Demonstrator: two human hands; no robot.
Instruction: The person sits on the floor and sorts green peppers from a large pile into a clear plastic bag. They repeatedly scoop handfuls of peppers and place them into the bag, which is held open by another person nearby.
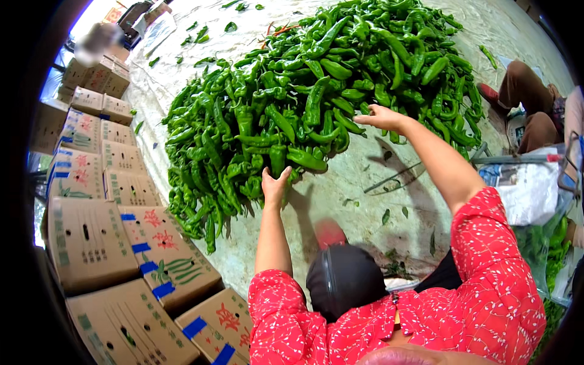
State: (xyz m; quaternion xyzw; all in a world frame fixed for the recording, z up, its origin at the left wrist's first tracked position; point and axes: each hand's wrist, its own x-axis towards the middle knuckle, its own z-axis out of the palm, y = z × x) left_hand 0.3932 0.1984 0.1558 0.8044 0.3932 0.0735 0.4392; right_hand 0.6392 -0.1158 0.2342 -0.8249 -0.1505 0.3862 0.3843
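A large heap of long green peppers lies on a pale ground sheet. At the heap's near edge is my left hand, thumb and fingers spread against the peppers, partly hidden by them. My right hand reaches to the heap's right part, its fingers apart beside a few peppers; I see nothing gripped in it. A few orange-red peppers show at the back of the heap. Loose leaves are scattered on the sheet near me.
Stacked cardboard boxes with blue tape line the left side. At the right, another person's bent legs are beside the heap, with a clear plastic bag of green peppers below. A thin curved rod lies on the sheet.
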